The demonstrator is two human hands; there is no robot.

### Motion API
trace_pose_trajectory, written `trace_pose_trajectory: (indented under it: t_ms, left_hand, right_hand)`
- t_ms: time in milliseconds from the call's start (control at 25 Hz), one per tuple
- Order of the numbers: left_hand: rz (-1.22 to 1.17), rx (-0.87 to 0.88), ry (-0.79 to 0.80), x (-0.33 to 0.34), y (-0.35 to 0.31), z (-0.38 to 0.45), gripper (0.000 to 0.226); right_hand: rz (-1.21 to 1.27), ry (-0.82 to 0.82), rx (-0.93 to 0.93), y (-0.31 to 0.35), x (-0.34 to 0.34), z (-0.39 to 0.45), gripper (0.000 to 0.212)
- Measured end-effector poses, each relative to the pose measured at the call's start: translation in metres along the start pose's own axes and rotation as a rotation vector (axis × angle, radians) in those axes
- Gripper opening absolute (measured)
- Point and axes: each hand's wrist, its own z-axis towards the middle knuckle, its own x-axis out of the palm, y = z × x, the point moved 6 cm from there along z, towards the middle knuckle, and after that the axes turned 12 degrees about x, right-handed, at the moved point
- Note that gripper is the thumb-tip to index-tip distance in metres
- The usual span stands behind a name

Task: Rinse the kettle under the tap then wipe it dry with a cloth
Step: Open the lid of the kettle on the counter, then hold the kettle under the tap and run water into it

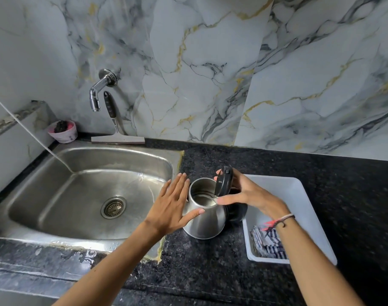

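The kettle [205, 214] stood on the counter [210, 272] beside the sink [82, 186], lid [224, 181] up. The left hand [173, 206] lay flat, fingers spread, against its side; the right hand [246, 195], loosely open, touched lid and rim. With neither hand gripping, a nudge could tip it

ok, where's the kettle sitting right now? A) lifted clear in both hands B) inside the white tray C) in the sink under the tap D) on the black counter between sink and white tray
D: the kettle stands on the black counter between the sink and the white tray, lid flipped up, left hand against its side and right hand at the lid.
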Motion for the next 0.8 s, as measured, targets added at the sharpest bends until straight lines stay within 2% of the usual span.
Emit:
trace_pose_trajectory:
  t_ms: [40,120,200,240,320,440,600,800]
  left_hand:
    - [0.006,-0.004,0.004,0.0,0.001,0.0,0.106]
    - [0.023,-0.012,0.018,0.0,0.001,0.0,0.104]
    - [0.031,-0.015,0.022,-0.001,0.0,-0.001,0.103]
    - [0.028,-0.017,0.026,-0.002,-0.001,-0.001,0.103]
    - [0.035,-0.029,0.038,-0.003,-0.002,-0.001,0.103]
    - [0.047,-0.047,0.035,-0.004,-0.004,-0.004,0.105]
    - [0.057,-0.068,-0.017,-0.003,0.0,-0.007,0.102]
    - [0.026,-0.076,-0.075,-0.01,0.061,-0.026,0.101]
  right_hand:
    - [-0.07,-0.139,0.009,0.0,0.005,0.0,0.091]
    - [-0.217,-0.484,-0.032,0.005,0.015,-0.005,0.09]
    - [-0.334,-0.724,-0.149,0.006,0.022,-0.012,0.074]
    - [-0.359,-0.784,-0.187,0.004,0.021,-0.013,0.064]
    - [-0.414,-0.804,-0.208,-0.002,0.016,-0.01,0.048]
    - [-0.515,-0.763,-0.163,-0.009,0.012,0.002,0.046]
    - [-0.365,-0.792,-0.174,-0.005,0.007,0.011,0.043]
    - [-0.315,-0.816,-0.169,0.036,0.043,0.045,0.062]
